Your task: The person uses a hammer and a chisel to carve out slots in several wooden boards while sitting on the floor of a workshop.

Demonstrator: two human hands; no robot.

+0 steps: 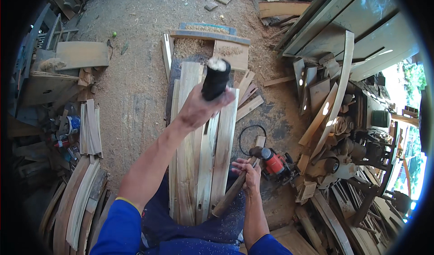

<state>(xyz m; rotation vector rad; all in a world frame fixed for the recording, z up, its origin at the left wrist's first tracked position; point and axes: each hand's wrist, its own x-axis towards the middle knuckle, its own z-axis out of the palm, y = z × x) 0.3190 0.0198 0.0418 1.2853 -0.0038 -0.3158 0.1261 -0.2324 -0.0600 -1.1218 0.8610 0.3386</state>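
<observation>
My left hand (201, 108) is raised over the boards, its fingers wrapped round a black cylindrical piece (216, 79) with a pale, ragged top end; its exact kind is unclear. Lower and to the right, my right hand (247, 173) holds a wooden-handled tool (229, 195) that looks like a hammer. Its dark head end lies close to a red power tool (274, 163), and its handle slants down to the left. Below my hands several long pale planks (205, 164) lie side by side, running away from my lap. Slots are cut in some of them.
A curved wooden bar (210, 37) crosses the far end of the planks, with shavings around it. Curved boards (79, 200) are stacked at the left. Scrap wood and machine parts (348, 151) crowd the right, beside leaning panels (357, 28). Sawdust covers the floor (131, 74).
</observation>
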